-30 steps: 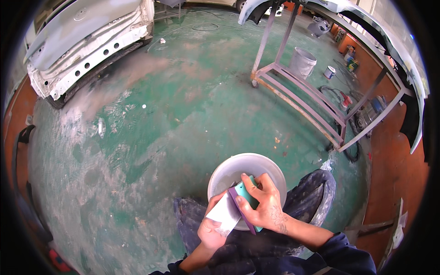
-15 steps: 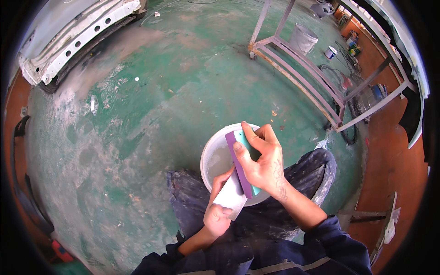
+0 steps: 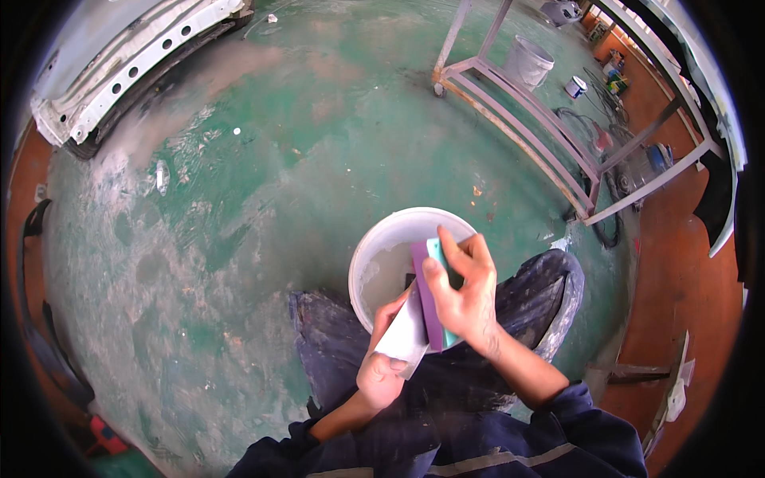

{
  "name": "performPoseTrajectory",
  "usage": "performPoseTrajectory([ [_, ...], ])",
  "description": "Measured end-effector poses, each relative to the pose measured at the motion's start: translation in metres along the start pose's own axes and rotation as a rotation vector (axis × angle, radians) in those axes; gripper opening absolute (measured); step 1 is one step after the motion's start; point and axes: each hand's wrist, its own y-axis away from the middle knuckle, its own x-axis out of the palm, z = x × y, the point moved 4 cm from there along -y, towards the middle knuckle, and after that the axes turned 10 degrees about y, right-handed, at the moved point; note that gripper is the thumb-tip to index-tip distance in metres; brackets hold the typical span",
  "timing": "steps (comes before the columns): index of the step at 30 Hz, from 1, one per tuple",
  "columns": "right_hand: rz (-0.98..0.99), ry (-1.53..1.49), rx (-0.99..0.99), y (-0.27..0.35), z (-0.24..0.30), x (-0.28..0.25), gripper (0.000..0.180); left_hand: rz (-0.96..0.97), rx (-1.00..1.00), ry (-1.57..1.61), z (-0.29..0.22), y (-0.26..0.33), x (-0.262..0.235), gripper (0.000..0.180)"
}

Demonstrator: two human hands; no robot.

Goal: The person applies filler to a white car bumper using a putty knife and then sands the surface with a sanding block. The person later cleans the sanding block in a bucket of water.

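Over a white bucket (image 3: 361, 253) my right hand (image 3: 472, 296) grips a block with a purple layer and a teal layer, like a sanding block (image 3: 425, 293), thumb and fingers closed round its teal side. My left hand (image 3: 379, 381) is closed on a pale grey-white flat piece (image 3: 405, 341); whether it is sandpaper or a stiff plate I cannot tell. The block's purple side stands tilted beside the flat piece, close to or touching it. Cloudy greyish liquid (image 3: 389, 275) shows inside the bucket, and a small dark thing peeks out behind the block.
My knees in dusty dark trousers (image 3: 550, 299) flank the bucket. A wheeled metal frame (image 3: 526, 119) stands at right, with a grey bucket (image 3: 528, 64), a small can (image 3: 575, 87) and cables (image 3: 610, 135) by it. A white car body part (image 3: 135, 76) is at far left.
My right hand and the block have shifted slightly toward me and to the right. My left hand and the flat piece have barely moved.
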Motion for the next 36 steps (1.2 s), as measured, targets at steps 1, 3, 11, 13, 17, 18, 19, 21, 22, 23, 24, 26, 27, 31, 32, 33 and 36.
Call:
performPoseTrajectory([
  [1,-0.002,-0.028,0.082,-0.018,-0.002,0.004,0.052,-0.024,-0.032,-0.019,0.002,0.005,0.001,0.1],
  [3,0.017,0.009,-0.002,-0.009,0.014,0.002,0.053,-0.062,-0.065,0.069,-0.003,-0.003,-0.002,0.101],
  [11,0.042,0.071,-0.088,0.003,0.024,0.001,0.052,-0.083,-0.001,0.05,-0.014,-0.004,0.001,0.098],
  [13,0.043,0.052,-0.172,0.019,0.033,-0.006,0.049,-0.081,-0.082,0.09,-0.01,-0.002,-0.009,0.101],
  [17,0.034,0.184,-0.096,-0.005,0.027,-0.004,0.052,-0.018,-0.013,0.056,-0.016,-0.008,0.001,0.1],
  [18,0.077,0.131,-0.14,0.013,0.032,-0.005,0.052,-0.077,-0.036,0.094,-0.02,-0.006,0.0,0.098],
  [19,0.083,0.116,-0.176,0.022,0.034,-0.007,0.052,-0.088,-0.031,0.11,-0.018,-0.004,-0.003,0.098],
  [21,0.129,0.126,-0.174,0.024,0.031,-0.008,0.053,-0.082,-0.002,0.086,-0.014,-0.001,-0.006,0.097],
  [22,0.133,0.202,-0.11,0.011,0.023,-0.004,0.055,-0.059,0.021,0.049,-0.015,-0.001,-0.004,0.097],
  [23,0.117,0.212,-0.126,0.009,0.027,-0.007,0.055,-0.034,0.005,0.031,-0.015,-0.008,-0.007,0.097],
  [24,0.102,0.221,-0.142,0.009,0.033,-0.011,0.055,-0.033,0.013,0.077,-0.017,-0.007,-0.004,0.098],
  [26,0.11,0.164,-0.263,0.025,0.041,-0.013,0.052,-0.099,-0.027,0.12,-0.013,-0.001,-0.009,0.098],
  [27,0.134,0.158,-0.251,0.023,0.037,-0.014,0.052,-0.092,-0.015,0.1,-0.012,0.0,-0.008,0.097],
  [31,0.149,0.288,-0.229,0.013,0.038,-0.015,0.055,-0.06,0.02,0.084,-0.011,-0.004,-0.013,0.092],
  [32,0.139,0.268,-0.295,0.02,0.043,-0.016,0.055,-0.075,0.02,0.113,-0.01,-0.004,-0.014,0.092],
  [33,0.123,0.243,-0.297,0.016,0.039,-0.013,0.052,-0.048,0.037,0.09,-0.011,-0.006,-0.017,0.09],
  [36,0.1,0.341,-0.172,-0.014,0.01,-0.006,0.052,-0.052,0.007,0.019,-0.01,-0.016,-0.017,0.086],
])
